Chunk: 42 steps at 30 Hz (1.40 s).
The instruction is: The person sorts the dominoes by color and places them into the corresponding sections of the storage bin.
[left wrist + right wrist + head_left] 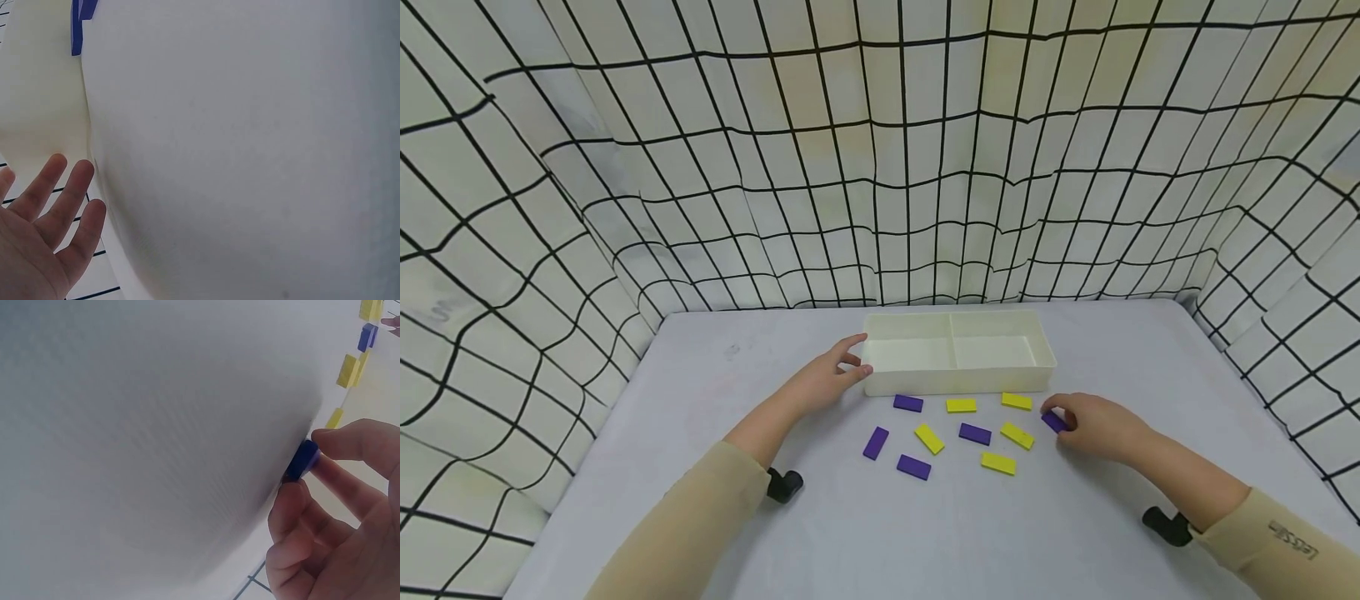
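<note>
A white two-compartment box (955,381) stands toward the back of the table. My left hand (823,379) is at its left end, thumb by the front corner and a finger at the back corner; in the left wrist view the fingers (74,190) are spread and fairly straight against it. Right of the box's front corner, my right hand (1097,427) pinches a small purple block (1054,421) between thumb and fingers, low over the table. The right wrist view shows this purple block (302,460) tilted in the fingertips.
In front of the box lie several purple blocks (914,467) and yellow blocks (998,463), scattered flat on the white table (850,533). A white wall with a black grid (925,167) encloses the back and sides. Both compartments of the box show bare floors.
</note>
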### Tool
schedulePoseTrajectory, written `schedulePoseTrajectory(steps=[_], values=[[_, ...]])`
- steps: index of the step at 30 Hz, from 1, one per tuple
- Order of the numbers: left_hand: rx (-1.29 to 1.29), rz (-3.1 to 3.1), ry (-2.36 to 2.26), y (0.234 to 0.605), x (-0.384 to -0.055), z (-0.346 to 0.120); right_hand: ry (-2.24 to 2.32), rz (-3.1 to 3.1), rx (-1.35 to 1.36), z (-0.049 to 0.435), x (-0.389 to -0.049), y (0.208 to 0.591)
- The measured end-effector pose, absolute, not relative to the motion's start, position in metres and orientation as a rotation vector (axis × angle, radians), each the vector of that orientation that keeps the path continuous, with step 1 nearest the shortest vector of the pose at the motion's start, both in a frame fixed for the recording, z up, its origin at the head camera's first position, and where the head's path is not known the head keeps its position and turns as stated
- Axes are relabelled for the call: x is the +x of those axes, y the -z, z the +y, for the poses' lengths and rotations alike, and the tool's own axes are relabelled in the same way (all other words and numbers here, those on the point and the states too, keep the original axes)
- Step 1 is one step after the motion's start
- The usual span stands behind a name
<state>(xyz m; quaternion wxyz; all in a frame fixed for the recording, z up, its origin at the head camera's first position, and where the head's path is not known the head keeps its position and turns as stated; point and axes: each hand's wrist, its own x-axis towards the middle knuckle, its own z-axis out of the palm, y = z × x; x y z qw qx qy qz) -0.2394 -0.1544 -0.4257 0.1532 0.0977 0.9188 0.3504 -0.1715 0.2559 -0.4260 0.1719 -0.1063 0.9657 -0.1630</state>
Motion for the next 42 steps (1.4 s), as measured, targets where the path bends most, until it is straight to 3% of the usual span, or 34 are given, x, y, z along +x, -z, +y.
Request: schedulePoseTrajectory(steps=[16,42], values=[[0.269,2.620,-1.045,0.431,-0.240,-0.156,0.389,2.796,-0.295,0.257,-0.173,0.421],[0.277,2.563,-1.124,0.427,-0.244,-0.157,0.574,2.792,-0.674,0.259,-0.189,0.376]])
